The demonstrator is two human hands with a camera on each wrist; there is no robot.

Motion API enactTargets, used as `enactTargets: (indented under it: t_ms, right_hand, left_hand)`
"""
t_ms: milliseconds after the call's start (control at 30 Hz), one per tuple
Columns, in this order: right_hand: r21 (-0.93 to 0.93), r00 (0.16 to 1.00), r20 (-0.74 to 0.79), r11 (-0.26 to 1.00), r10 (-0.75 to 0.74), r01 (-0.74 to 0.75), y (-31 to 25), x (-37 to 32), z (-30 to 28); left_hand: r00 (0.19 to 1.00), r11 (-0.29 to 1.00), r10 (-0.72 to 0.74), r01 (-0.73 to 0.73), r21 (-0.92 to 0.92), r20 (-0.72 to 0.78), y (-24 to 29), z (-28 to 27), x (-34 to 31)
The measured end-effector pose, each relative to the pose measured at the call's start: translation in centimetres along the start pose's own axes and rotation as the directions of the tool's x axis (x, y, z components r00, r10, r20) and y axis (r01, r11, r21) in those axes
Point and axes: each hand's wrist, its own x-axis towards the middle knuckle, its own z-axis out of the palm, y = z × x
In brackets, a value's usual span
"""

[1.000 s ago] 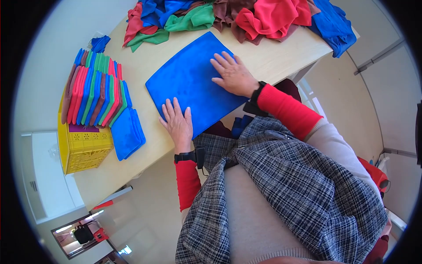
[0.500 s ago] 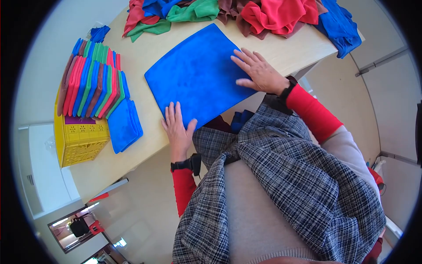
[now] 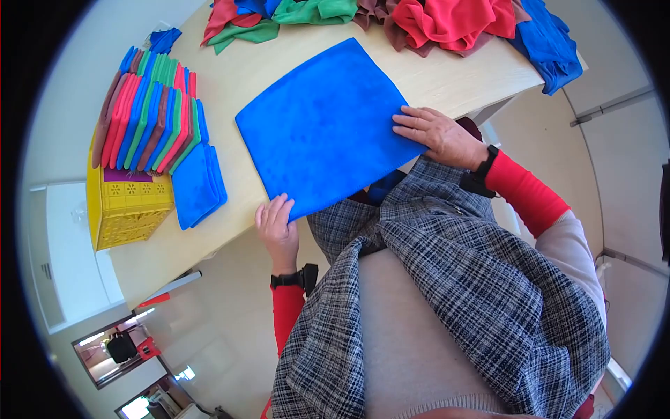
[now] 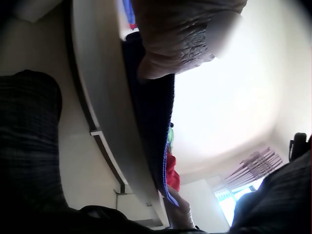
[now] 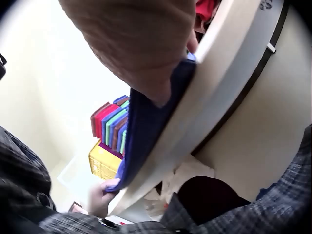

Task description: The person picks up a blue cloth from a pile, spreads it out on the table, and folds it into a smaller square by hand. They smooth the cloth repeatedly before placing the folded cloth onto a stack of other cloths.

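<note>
A blue cloth lies spread out on the table, its near edge reaching the table's front edge. At the cloth's near left corner, my left hand pinches the fabric, fingers over the top. My right hand holds the right corner, fingers on the upper face. In the right wrist view, the right thumb presses against the cloth's near edge. The left wrist view shows the near edge running between both hands, with the left thumb against it.
Folded cloths in several colours stand packed in a yellow crate at the left. Beside it lies a folded blue cloth. Crumpled red, green, brown and blue cloths are heaped along the table's far side.
Both hands lay flat on the blue cloth earlier. The right hand slid right to its right corner, and the left moved to the near left corner; both now grip it.
</note>
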Motion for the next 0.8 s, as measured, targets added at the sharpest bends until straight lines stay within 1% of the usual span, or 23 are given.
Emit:
enactTargets:
  t_ms: [33, 67, 133, 167, 200, 233, 267, 300, 333, 367, 400, 433, 467, 500, 533, 600, 633, 700, 733, 800]
  right_hand:
    - [-0.001, 1.000, 0.001, 1.000, 0.001, -0.001, -0.2, -0.3, -0.6]
    - [0.068, 1.000, 0.006, 0.998, -0.008, 0.008, -0.3, -0.5, -1.3]
    - [0.211, 0.999, 0.019, 0.977, -0.030, 0.025, -0.5, -0.6, -3.0]
    - [0.211, 0.999, 0.023, 0.977, -0.034, 0.028, -0.5, -0.1, -4.2]
    - [0.316, 0.992, 0.122, 0.946, 0.030, -0.067, -0.5, 0.8, -5.6]
    - [0.405, 0.971, 0.224, 0.899, 0.082, -0.169, -0.3, 1.8, -6.8]
    - [0.476, 0.937, 0.328, 0.836, 0.121, -0.274, 0.0, 2.8, -7.3]
    - [0.473, 0.938, 0.327, 0.840, 0.114, -0.267, 0.8, 4.0, -7.2]
    - [0.532, 0.947, 0.298, 0.803, 0.119, -0.269, 2.1, 5.4, -6.9]
    - [0.589, 0.955, 0.268, 0.764, 0.126, -0.265, 3.3, 6.9, -6.6]
    - [0.582, 0.957, 0.265, 0.772, 0.118, -0.256, 4.3, 8.5, -6.3]
    - [0.596, 0.933, 0.273, 0.720, 0.235, -0.356, 5.1, 10.2, -5.9]
    - [0.603, 0.895, 0.283, 0.662, 0.344, -0.445, 6.0, 11.6, -5.5]
    - [0.586, 0.903, 0.278, 0.686, 0.329, -0.431, 7.0, 12.5, -4.7]
    - [0.567, 0.874, 0.293, 0.666, 0.387, -0.485, 8.1, 13.4, -3.4]
    - [0.528, 0.808, 0.322, 0.615, 0.493, -0.585, 9.7, 15.5, -1.8]
    - [0.509, 0.819, 0.323, 0.643, 0.474, -0.572, 9.5, 16.1, -1.9]
    - [0.449, 0.755, 0.283, 0.614, 0.591, -0.649, 8.0, 15.8, -1.8]
    - [0.437, 0.764, 0.287, 0.631, 0.577, -0.641, 8.2, 16.0, -1.5]
    - [0.484, 0.748, 0.280, 0.585, 0.601, -0.651, 9.1, 15.4, -0.7]
  left_hand:
    - [1.000, 0.999, -0.015, 0.016, -0.045, 0.019, 0.3, -0.7, -0.1]
    - [1.000, 0.999, -0.016, 0.016, -0.047, 0.019, 0.6, -1.5, -0.1]
    - [0.993, 0.984, -0.037, 0.056, -0.167, 0.115, 0.9, -3.6, 0.1]
    - [0.986, 0.971, -0.045, 0.080, -0.224, 0.160, 0.8, -4.6, 0.4]
    - [0.986, 0.971, -0.050, 0.085, -0.224, 0.158, 0.6, -5.4, 0.9]
    - [0.966, 0.925, -0.182, 0.232, -0.302, 0.185, 0.2, -6.2, 1.6]
    - [0.926, 0.851, -0.306, 0.370, -0.373, 0.221, -0.3, -6.8, 2.4]
    - [0.869, 0.752, -0.419, 0.495, -0.436, 0.265, -0.9, -7.1, 3.1]
    - [0.869, 0.751, -0.424, 0.495, -0.438, 0.256, -1.7, -7.2, 4.2]
    - [0.880, 0.775, -0.431, 0.475, -0.417, 0.201, -2.7, -6.9, 6.1]
    - [0.888, 0.797, -0.436, 0.455, -0.397, 0.144, -3.7, -6.4, 8.0]
    - [0.889, 0.795, -0.440, 0.452, -0.404, 0.129, -4.6, -5.7, 9.6]
    - [0.862, 0.740, -0.485, 0.494, -0.456, 0.148, -5.7, -4.5, 11.1]
    - [0.833, 0.676, -0.528, 0.531, -0.511, 0.166, -6.7, -3.3, 12.5]
    - [0.828, 0.667, -0.543, 0.525, -0.529, 0.138, -7.9, -2.1, 13.4]
    - [0.833, 0.689, -0.522, 0.538, -0.485, 0.182, -10.4, 0.6, 14.2]
    - [0.825, 0.676, -0.543, 0.541, -0.501, 0.159, -11.2, 1.8, 14.4]
    - [0.822, 0.670, -0.553, 0.535, -0.515, 0.135, -12.4, 4.0, 14.4]
    - [0.822, 0.669, -0.555, 0.533, -0.518, 0.129, -12.7, 4.5, 14.3]
    - [0.820, 0.675, -0.565, 0.526, -0.517, 0.097, -12.7, 4.6, 14.1]
